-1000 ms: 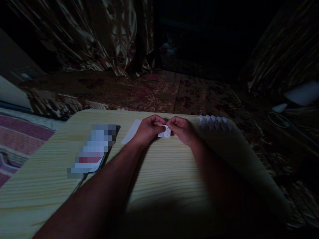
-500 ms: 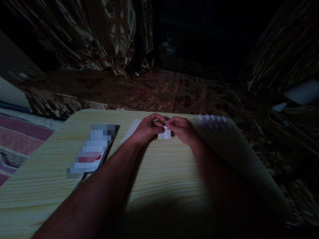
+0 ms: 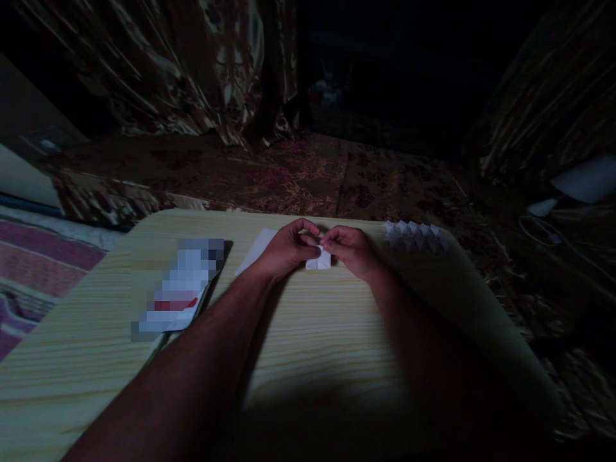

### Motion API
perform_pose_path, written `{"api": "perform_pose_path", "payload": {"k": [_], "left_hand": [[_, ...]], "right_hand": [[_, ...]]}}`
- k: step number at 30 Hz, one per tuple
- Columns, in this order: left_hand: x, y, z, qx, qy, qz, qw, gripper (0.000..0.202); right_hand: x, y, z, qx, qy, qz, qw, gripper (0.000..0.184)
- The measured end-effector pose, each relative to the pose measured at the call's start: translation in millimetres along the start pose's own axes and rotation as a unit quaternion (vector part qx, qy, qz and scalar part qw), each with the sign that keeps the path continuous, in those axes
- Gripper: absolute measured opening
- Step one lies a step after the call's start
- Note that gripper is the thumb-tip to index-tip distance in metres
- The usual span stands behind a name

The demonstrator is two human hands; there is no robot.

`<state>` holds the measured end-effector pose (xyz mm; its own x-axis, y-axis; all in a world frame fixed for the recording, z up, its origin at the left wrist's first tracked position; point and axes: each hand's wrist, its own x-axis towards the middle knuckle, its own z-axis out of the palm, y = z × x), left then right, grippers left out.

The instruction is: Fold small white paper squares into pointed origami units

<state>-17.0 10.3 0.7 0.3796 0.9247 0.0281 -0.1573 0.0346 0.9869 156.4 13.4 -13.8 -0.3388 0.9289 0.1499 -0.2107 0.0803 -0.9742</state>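
A small square of folded white paper point(image 3: 318, 262) lies low over the table's far half, with crease lines on its face. My left hand point(image 3: 290, 247) grips it from the left, thumb resting on its upper part and forefinger arched above. From the right, my right hand point(image 3: 350, 249) pinches the paper's upper right edge between thumb and fingers. The fingertips of both hands nearly meet and cover the top of the paper. Partly behind my left hand is a flat white sheet point(image 3: 255, 250).
Several folded white paper pieces point(image 3: 416, 237) stand in rows at the table's point(image 3: 317, 333) far right. On the left lies a blurred-out flat item point(image 3: 180, 289). A lamp-like white object point(image 3: 587, 179) with a cable is at far right. Patterned curtains point(image 3: 231, 70) hang behind.
The view has shifted very slightly. Both hands keep their hold on the folded paper, and their fingers have barely moved.
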Motion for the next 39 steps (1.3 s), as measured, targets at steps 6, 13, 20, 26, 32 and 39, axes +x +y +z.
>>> {"api": "perform_pose_path", "payload": {"k": [6, 13, 20, 26, 32, 39], "left_hand": [[-0.1, 0.9, 1.1, -0.007, 0.012, -0.003, 1.0, 0.041], [-0.5, 0.6, 0.6, -0.023, 0.007, -0.003, 1.0, 0.041], [-1.3, 2.0, 1.6, 0.0, 0.008, -0.008, 1.0, 0.04], [-1.3, 1.4, 1.9, 0.011, 0.007, -0.011, 1.0, 0.041], [-0.3, -0.6, 1.2, 0.03, 0.006, -0.002, 1.0, 0.04], [-0.7, -2.9, 1.7, 0.046, 0.017, 0.004, 0.999, 0.04]], "right_hand": [[0.3, 0.0, 0.4, 0.007, -0.001, -0.005, 1.0, 0.022], [-0.1, -1.4, 1.3, -0.006, 0.001, -0.009, 1.0, 0.025], [-0.6, -4.9, 3.6, -0.042, -0.01, -0.01, 0.999, 0.026], [-0.5, -7.0, 4.5, -0.079, -0.006, -0.019, 0.997, 0.024], [0.2, -4.7, 4.0, -0.099, 0.003, -0.023, 0.995, 0.019], [0.4, -2.7, 4.8, -0.118, 0.026, -0.021, 0.992, 0.017]]}}
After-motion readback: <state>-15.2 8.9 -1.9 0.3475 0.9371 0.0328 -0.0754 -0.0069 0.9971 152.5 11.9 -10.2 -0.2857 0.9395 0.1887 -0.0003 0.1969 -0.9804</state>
